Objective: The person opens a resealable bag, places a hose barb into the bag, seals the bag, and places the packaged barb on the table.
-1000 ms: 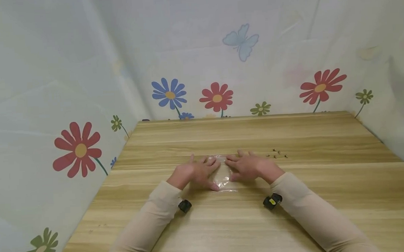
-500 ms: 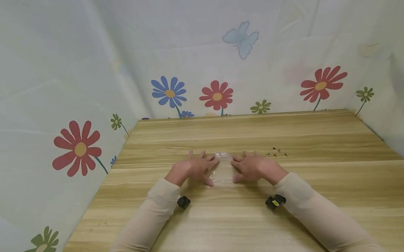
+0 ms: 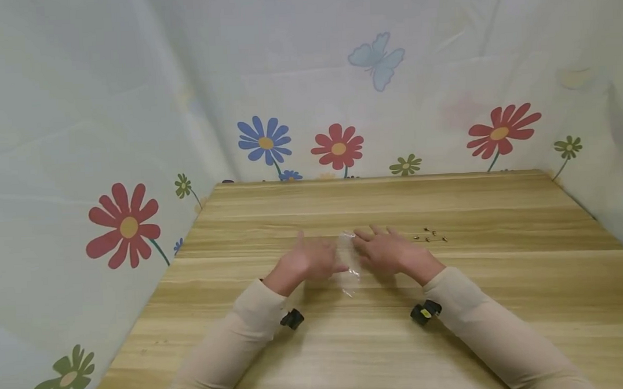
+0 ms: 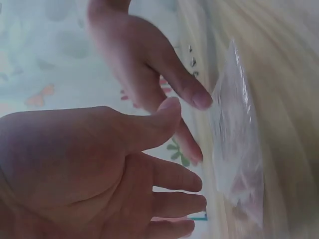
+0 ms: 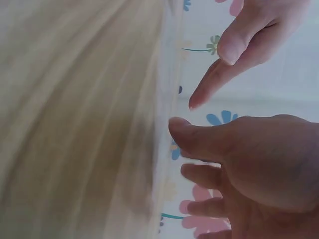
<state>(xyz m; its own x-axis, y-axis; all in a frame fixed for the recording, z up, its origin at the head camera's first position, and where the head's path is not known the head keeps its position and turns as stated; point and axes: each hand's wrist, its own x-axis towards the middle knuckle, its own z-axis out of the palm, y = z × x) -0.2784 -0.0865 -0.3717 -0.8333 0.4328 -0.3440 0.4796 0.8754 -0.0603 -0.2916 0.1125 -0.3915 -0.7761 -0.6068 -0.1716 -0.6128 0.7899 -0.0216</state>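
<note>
A clear plastic bag lies on the wooden table between the two hands, with glints along its wrinkles. In the left wrist view the bag looks thin and creased. My left hand, blurred in the head view, hovers just left of the bag with fingers extended and nothing in them. On the other side my right hand has its straight fingertips at the bag's upper right edge. Seen from its own wrist, the right hand has its fingers loosely extended, thumb toward the table.
Several small metal screw-like pieces lie on the table to the right of the right hand. Behind and beside the table hangs a pale curtain printed with flowers and a butterfly.
Both hands were lying on the bag's two sides. The left hand has since come off it, its fingers no longer spread over the edge; the bag appears narrower and turned slightly.
</note>
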